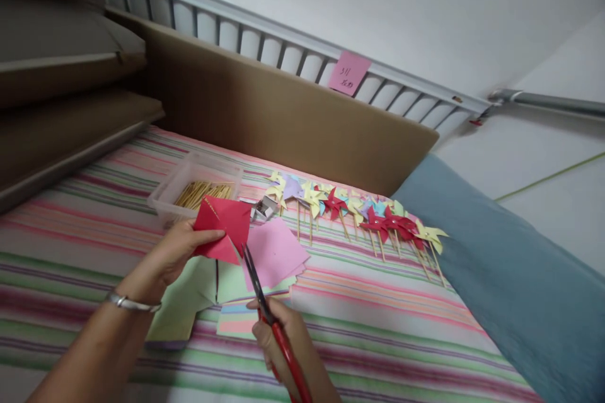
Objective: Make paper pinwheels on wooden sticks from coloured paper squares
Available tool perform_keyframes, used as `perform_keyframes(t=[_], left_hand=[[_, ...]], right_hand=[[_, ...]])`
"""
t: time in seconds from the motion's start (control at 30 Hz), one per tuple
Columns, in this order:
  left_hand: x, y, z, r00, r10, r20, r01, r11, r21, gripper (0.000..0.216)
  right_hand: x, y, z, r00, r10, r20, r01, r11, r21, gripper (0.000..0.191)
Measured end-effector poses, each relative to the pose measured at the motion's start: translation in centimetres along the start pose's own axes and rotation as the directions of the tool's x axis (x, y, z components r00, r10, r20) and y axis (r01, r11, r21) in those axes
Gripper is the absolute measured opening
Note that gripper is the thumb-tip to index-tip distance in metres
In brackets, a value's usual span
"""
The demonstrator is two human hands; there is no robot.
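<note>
My left hand (167, 256) pinches a folded red paper square (222, 227) and holds it up over the striped bed sheet (368, 321). My right hand (283, 340) grips red-handled scissors (269, 312). Their blades are parted and the tips touch the lower edge of the red paper. A silver bangle (130, 303) circles my left wrist. Under the hands lie loose paper squares, pink (276, 252), pale green (189, 302) and striped.
A clear plastic tub (196, 182) of wooden sticks stands behind the red paper. A row of finished paper pinwheels (359, 211) on sticks lies to the right. A cardboard sheet (265, 107) leans on the white railing. Blue cloth (510, 289) covers the right side; brown cushions (61, 75) are stacked at left.
</note>
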State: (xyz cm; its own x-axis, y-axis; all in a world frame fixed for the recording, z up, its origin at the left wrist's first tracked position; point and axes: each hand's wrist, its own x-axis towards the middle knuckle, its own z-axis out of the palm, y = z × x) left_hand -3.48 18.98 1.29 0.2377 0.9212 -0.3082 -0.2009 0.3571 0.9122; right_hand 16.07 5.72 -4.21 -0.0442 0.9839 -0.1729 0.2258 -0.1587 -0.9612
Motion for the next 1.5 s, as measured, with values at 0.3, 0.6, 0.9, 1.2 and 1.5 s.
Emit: perform_keyframes(t=[0.3, 0.6, 0.9, 1.2, 1.5], left_hand=[[-1.0, 0.7, 0.0, 0.984, -0.053, 0.167, 0.070, 0.993, -0.093, 0.023], [-1.1, 0.8, 0.6, 0.979, -0.053, 0.195, 0.061, 0.997, -0.036, 0.027], [-0.9, 0.4, 0.6, 0.980, -0.025, 0.197, 0.040, 0.996, -0.076, 0.023], [-1.1, 0.5, 0.5, 0.980, -0.030, 0.195, 0.046, 0.996, -0.077, 0.021], [-0.9, 0.7, 0.5, 0.984, -0.051, 0.172, 0.064, 0.995, -0.073, 0.024]], right_hand=[[-0.5, -1.1, 0.1, 0.992, 0.104, 0.068, -0.103, 0.995, -0.016, 0.036], [-0.6, -1.7, 0.0, 0.992, 0.109, 0.061, -0.105, 0.993, -0.051, 0.032], [-0.6, -2.3, 0.3, 0.996, 0.093, 0.010, -0.092, 0.995, -0.049, 0.025], [-0.7, -2.6, 0.5, 0.990, 0.139, -0.008, -0.139, 0.989, -0.054, 0.023], [-0.5, -2.9, 0.3, 0.996, 0.087, 0.023, -0.082, 0.982, -0.171, 0.022]])
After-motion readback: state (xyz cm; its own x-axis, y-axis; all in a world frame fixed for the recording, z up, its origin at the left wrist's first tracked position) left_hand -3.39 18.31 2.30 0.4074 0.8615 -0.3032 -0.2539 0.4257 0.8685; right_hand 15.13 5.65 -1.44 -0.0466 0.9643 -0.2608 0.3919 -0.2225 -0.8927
